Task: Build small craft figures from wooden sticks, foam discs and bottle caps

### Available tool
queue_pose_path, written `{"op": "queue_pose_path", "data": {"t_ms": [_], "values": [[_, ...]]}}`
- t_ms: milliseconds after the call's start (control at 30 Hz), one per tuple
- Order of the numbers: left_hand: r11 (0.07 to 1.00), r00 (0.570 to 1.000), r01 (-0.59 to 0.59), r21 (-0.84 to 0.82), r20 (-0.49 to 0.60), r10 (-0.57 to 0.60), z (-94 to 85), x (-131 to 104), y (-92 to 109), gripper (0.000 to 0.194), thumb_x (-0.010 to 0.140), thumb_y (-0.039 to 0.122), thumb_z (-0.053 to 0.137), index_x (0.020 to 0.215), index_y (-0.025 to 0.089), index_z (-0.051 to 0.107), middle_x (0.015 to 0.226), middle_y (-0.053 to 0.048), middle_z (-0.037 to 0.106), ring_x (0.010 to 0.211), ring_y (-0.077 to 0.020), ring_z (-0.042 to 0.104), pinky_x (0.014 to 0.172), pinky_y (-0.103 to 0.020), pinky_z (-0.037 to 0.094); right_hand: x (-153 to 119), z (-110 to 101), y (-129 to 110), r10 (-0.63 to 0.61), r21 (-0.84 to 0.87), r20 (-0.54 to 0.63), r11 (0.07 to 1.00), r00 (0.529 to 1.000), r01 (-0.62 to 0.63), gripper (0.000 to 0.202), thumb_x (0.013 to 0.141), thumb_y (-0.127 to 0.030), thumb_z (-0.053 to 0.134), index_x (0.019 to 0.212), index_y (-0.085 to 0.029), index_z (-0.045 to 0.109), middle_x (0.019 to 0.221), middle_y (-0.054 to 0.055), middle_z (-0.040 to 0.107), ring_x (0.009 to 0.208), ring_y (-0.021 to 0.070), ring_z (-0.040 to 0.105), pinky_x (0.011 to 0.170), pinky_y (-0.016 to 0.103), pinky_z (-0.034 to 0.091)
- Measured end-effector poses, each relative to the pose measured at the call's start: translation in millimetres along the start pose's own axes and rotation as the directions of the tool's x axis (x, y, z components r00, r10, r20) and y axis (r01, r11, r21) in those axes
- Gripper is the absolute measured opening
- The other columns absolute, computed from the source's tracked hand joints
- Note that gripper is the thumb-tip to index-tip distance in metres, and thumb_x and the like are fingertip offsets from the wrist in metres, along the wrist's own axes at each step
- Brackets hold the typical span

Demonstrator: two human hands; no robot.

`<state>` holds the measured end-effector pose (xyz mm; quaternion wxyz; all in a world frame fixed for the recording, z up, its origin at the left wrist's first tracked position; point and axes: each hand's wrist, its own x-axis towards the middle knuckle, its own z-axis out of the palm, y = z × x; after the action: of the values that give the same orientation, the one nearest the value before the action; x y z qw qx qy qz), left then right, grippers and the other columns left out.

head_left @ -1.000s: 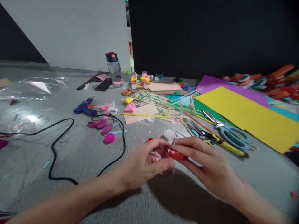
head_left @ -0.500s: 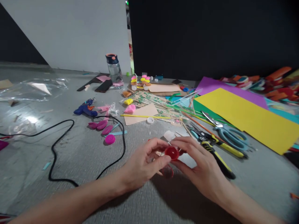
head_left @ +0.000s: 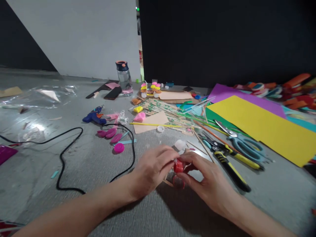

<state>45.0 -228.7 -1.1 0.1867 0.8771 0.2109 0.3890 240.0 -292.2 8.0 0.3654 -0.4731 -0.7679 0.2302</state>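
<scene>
Between my two hands is a small red bottle cap [head_left: 178, 166], turned on its side. My right hand [head_left: 209, 179] pinches it between thumb and fingers from the right. From the left, my left hand [head_left: 150, 171] is closed with its fingertips on the cap's upper edge, where a small whitish bit shows; its thumb is mostly hidden. Just below the fingers, a red-rimmed round piece [head_left: 178, 182] and the end of a wooden stick [head_left: 168, 182] lie on the table, partly in shadow. A translucent white piece [head_left: 180, 144] lies just beyond my hands.
Yellow-handled pliers [head_left: 232, 171] and blue scissors [head_left: 247, 144] lie to the right, by coloured sheets [head_left: 266, 125]. A black cord [head_left: 63, 161] loops at left near a blue glue gun [head_left: 95, 116]. Wooden sticks [head_left: 160, 107] and a water bottle [head_left: 124, 77] are farther back.
The red cap has been tipped from showing its open inside to showing its ribbed side. My left thumb has moved off its front, and the left fingers now sit over its top edge.
</scene>
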Motion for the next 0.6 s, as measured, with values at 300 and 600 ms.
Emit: {"op": "queue_pose_path", "data": {"t_ms": [300,600], "values": [[0.807,0.9,-0.417,0.418,0.314,0.303,-15.0,10.9,-3.0,0.019,0.102,0.02,0.04,0.095,0.016,0.057,0.084,-0.005,0.062,0.076,-0.0198,0.057,0.054,-0.029,0.041,2.6,-4.2,-2.5,0.129,0.32,0.144,0.932,0.981,-0.17,0.004,0.096,-0.019,0.06,0.097,-0.02,0.057,0.088,0.002,0.065,0.076,0.0149,0.063,0.072,0.031,0.052],[0.806,0.901,-0.362,0.469,0.397,0.174,-6.2,11.1,-0.1,0.009,0.097,0.016,0.046,0.092,0.016,0.054,0.079,-0.005,0.057,0.071,-0.0208,0.054,0.05,-0.029,0.036,1.5,0.8,-3.3,0.176,0.184,0.066,0.965,0.982,-0.185,0.006,0.095,-0.023,0.058,0.091,-0.02,0.055,0.085,0.003,0.061,0.075,0.0166,0.058,0.068,0.032,0.048]]}}
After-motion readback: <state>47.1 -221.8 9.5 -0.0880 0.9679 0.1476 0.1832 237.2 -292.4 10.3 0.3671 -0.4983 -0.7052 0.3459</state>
